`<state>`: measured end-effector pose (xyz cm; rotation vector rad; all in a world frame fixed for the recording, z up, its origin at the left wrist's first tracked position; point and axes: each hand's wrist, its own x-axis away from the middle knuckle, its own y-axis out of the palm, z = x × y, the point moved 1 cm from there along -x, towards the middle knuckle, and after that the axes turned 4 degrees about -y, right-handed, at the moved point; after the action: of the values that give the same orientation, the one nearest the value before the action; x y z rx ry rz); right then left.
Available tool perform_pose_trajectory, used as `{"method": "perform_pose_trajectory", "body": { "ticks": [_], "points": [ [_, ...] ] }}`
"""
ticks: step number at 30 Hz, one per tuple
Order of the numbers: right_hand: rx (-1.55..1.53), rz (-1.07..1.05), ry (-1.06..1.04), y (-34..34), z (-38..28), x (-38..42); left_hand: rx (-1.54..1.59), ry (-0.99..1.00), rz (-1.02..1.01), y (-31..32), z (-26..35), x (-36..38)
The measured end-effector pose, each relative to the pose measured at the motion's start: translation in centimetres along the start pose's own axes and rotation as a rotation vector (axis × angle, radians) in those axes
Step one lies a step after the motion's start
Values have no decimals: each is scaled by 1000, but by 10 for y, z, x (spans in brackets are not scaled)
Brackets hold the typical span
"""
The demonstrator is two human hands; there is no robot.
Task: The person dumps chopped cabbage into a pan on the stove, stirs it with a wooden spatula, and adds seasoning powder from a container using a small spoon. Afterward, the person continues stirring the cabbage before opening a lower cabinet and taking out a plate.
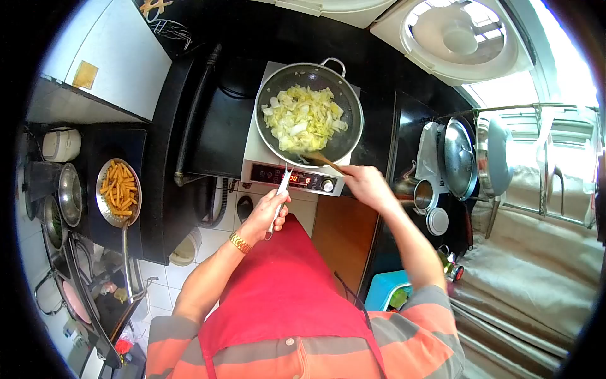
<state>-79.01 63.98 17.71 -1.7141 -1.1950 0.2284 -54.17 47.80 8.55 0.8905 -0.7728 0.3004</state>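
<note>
Chopped cabbage (304, 120): in pan (344, 93), on cooker (315, 182). Wooden spatula (323, 160): blade at pan's near side; right hand (367, 184) clamped on its shaft, arm bent inward. Left hand (270, 213): clamped round pan handle (285, 182), forearm slanting forward, wrist braceleted.

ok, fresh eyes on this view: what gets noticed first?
Probably the wok of pale chopped greens, top centre on the cooktop. Next, the red apron below it, with the left hand on a silvery handle and the right hand on a wooden spatula. Then the orange sticks in a round strainer, far left.
</note>
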Motion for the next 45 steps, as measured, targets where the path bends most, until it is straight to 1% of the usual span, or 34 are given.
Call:
{"method": "perform_pose_trajectory", "body": {
  "ticks": [2, 4, 7, 9, 11, 13, 15, 16, 17, 19, 21, 23, 25, 26, 27, 29, 31, 32, 33, 35, 36, 37, 39, 41, 43, 45],
  "points": [
    [-6, 192, -56, 48, 11, -28, -10, 3, 6, 1, 1, 0],
    [-22, 304, -63, 53, 14, -46, -16, -5, 20, -2, -1, -1],
    [-68, 385, -68, 30, 13, -57, -12, 5, -7, -2, -1, 0],
    [-39, 410, -57, 14, 12, -69, -15, 15, -9, -1, -1, -1],
    [5, 441, -113, 13, 22, -93, -8, 11, -16, -3, -1, -1],
    [48, 454, -76, 25, 23, -113, -8, 4, -14, -3, 0, 0],
    [61, 371, -13, 46, 24, -118, -5, -2, -15, -2, -1, 1],
    [7, 365, -40, 53, 23, -112, -12, -1, -8, -2, -1, 1],
    [44, 366, -119, 62, 36, -106, -18, 5, 0, -2, 0, -1],
    [133, 240, -59, 39, 17, -73, -12, 3, -4, -2, -2, 0],
    [128, 165, -13, 15, 30, -59, -2, 8, -7, -1, -1, 0],
    [190, 244, 8, 10, 53, -60, -5, -4, 7, -1, 1, -1],
    [142, 294, 85, 27, 44, -69, 6, -5, -11, -3, -2, -2],
    [130, 301, 56, 45, 46, -75, 19, 1, -24, -4, -2, -3],
    [130, 310, 74, 54, 34, -71, 16, -7, -26, -5, -3, -3],
    [82, 245, 7, 47, 20, -54, 0, 7, -9, -5, -3, -4],
    [78, 207, -7, 27, 16, -32, 3, -4, -18, -5, -3, -3],
    [86, 187, 70, 5, -6, -17, 10, -1, -23, -5, -2, -4],
    [74, 205, 76, 1, -8, -8, 7, -4, -27, -6, -2, -4],
    [84, 151, 81, 10, -6, 0, -3, 7, -43, -7, -2, -4],
    [102, 92, 178, 18, -17, -4, -11, 3, -48, -8, -1, -6],
    [133, 93, 190, 36, -16, -10, -10, 4, -39, -9, -2, -7],
    [66, 274, 159, 64, -14, -25, -22, -10, -38, -10, -5, -7],
    [23, 383, 197, 79, -19, -31, -32, 0, -21, -12, -4, -9],
    [-28, 368, 230, 90, -29, -17, -35, -17, -30, -13, -6, -9],
    [-7, 293, 294, 106, -39, -3, -12, -6, -38, -14, -5, -11]
  ]
}}
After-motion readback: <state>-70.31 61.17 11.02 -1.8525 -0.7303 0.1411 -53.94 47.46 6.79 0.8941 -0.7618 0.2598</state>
